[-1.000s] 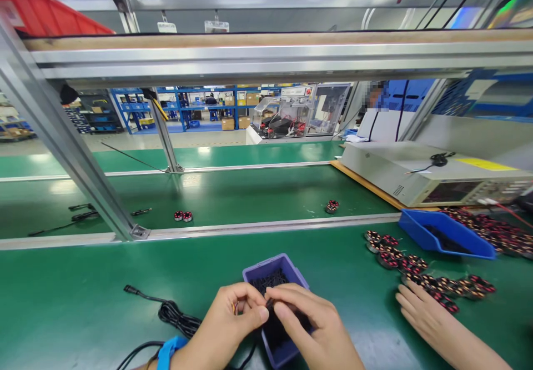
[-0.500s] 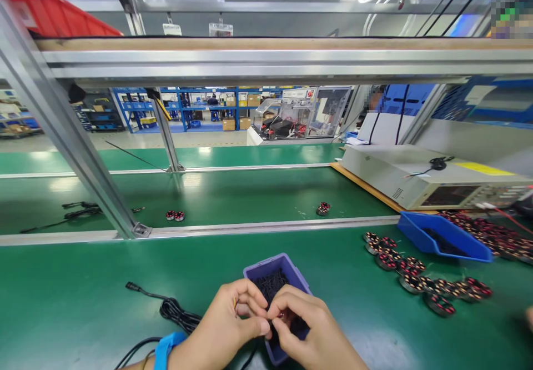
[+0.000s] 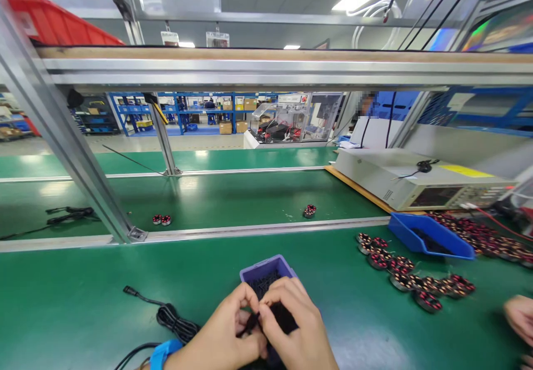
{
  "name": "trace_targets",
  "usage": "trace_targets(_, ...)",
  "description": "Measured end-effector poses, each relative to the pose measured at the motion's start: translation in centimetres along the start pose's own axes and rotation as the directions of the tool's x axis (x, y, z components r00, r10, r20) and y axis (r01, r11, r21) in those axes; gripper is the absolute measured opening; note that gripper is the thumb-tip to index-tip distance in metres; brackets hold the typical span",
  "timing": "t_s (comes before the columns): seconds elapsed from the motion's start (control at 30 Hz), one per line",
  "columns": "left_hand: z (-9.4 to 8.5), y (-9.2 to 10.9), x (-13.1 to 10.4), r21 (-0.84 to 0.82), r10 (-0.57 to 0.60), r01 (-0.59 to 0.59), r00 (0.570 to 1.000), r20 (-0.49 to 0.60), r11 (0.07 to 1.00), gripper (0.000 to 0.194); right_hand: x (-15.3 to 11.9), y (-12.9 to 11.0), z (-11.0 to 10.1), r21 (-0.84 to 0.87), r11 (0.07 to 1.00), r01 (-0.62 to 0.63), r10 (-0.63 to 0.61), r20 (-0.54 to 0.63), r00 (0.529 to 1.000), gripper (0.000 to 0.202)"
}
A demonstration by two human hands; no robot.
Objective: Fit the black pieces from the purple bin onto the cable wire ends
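Observation:
My left hand point(image 3: 229, 325), with a blue band at the wrist, is closed round a black cable point(image 3: 250, 322), whose end sticks up between the fingers. Pinched against that end are the fingertips of my right hand point(image 3: 293, 317); whatever small piece they grip is too hidden to name. Both hands are over a purple bin point(image 3: 261, 264) that holds many small black pieces point(image 3: 264, 284). Left of my hands, a coiled black cable point(image 3: 172, 321) with a connector at its end lies on the green table point(image 3: 75, 298).
Several round motor parts with copper windings point(image 3: 402, 273) lie to the right, beside a blue tray point(image 3: 433, 236) of black pieces. Behind stands a grey bench instrument point(image 3: 416, 175). Another person's hand point(image 3: 520, 317) is at the right edge. A metal post point(image 3: 83, 136) rises at left.
My hands have shifted slightly left, and the black cable end now shows between the left fingers. Another person's hand has come further into view at right. The camera view has shifted a little.

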State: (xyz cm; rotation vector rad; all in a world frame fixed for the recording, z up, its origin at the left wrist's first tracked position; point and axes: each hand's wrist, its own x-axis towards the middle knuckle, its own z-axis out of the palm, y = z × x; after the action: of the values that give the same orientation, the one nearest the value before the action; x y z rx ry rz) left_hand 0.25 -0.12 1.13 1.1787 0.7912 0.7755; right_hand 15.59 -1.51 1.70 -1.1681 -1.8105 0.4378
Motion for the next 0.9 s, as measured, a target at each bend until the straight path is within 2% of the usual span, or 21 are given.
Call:
trace_targets(0.07, -0.3, -0.8, 0.0, -0.076, -0.017, 0.019, 1.000, 0.022, 0.997, 0.031, 0.1, 0.3, -0.7, 0.039, 0.997, -0.072, 0.070, 0.051, 0.996, 0.020)
trace_targets(0.17, -0.8, -1.9, 0.0, -0.129, 0.014, -0.009, 0.999, 0.037, 0.992, 0.037, 0.6, 1.3, -1.8, 0.080, 0.991, -0.105, 0.095, 0.122, 0.988, 0.029)
trace_targets(0.2, -0.9, -2.1, -0.1, -0.131, 0.013, -0.007, 0.999, 0.045, 0.991, 0.039, 0.7, 1.7, -2.1, 0.020, 0.995, -0.094, 0.091, 0.112, 0.989, 0.029)
trace_targets(0.27, -1.0, -2.1, -0.1, -0.124, -0.007, 0.013, 0.999, 0.046, 0.992, 0.043, 0.8, 2.6, -2.1, -0.218, 0.976, -0.027, 0.052, 0.108, 0.993, 0.022)
trace_targets(0.33, -0.9, -1.9, -0.1, -0.107, -0.039, 0.043, 0.998, 0.040, 0.993, 0.045, 0.8, 3.4, -1.4, -0.461, 0.882, 0.101, -0.011, 0.193, 0.981, 0.015)
trace_targets(0.4, -0.8, -1.7, 0.1, -0.098, -0.049, 0.051, 0.999, 0.024, 0.994, 0.048, 0.6, 3.9, -0.2, -0.574, 0.791, 0.212, -0.051, 0.284, 0.957, 0.013)
trace_targets(0.47, -0.7, -1.7, 0.3, -0.098, -0.049, 0.049, 0.999, 0.002, 0.994, 0.049, 0.4, 4.0, 0.8, -0.598, 0.758, 0.260, -0.070, 0.321, 0.944, 0.020)
trace_targets(0.57, -0.8, -1.8, 0.4, -0.109, -0.062, 0.059, 0.998, -0.023, 0.992, 0.049, 0.3, 3.8, 1.4, -0.595, 0.765, 0.247, -0.063, 0.312, 0.948, 0.027)
trace_targets(0.7, -0.9, -1.4, 0.3, -0.133, -0.083, 0.078, 0.996, -0.029, 0.988, 0.045, 0.1, 3.4, 0.5, -0.555, 0.811, 0.184, -0.029, 0.276, 0.961, 0.022)
trace_targets(0.77, -0.8, -1.1, 0.3, -0.147, -0.078, 0.071, 0.996, -0.043, 0.987, 0.043, 0.0, 3.2, -0.1, -0.426, 0.897, 0.115, -0.010, 0.242, 0.970, 0.024)
trace_targets(0.83, -0.7, -0.7, 0.3, -0.149, -0.081, 0.071, 0.995, -0.058, 0.986, 0.043, 0.0, 2.9, -0.6, -0.224, 0.974, 0.017, 0.023, 0.176, 0.984, 0.026)
trace_targets(0.9, -0.5, -0.4, 0.4, -0.142, -0.088, 0.078, 0.994, -0.062, 0.987, 0.044, 0.1, 2.7, -1.0, -0.020, 0.996, -0.084, 0.086, 0.088, 0.992, 0.022)
